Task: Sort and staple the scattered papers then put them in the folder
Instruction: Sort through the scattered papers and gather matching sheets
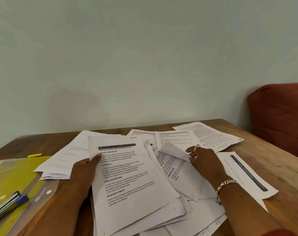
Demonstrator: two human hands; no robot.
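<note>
The left hand (83, 174) grips a gathered sheaf (127, 183) by its edge while the right hand (204, 160) pinches a loose sheet's (174, 151) corner on the table (271, 160), so sorting is seemingly underway; next, add it, far from the folder (13, 174).

wooden table (279, 169): papers (211, 138), folder (13, 174), perhaps highlighter (35, 155).

A chain bracelet (225, 189) circles the right wrist, with rings (196, 147) on its fingers.
</note>
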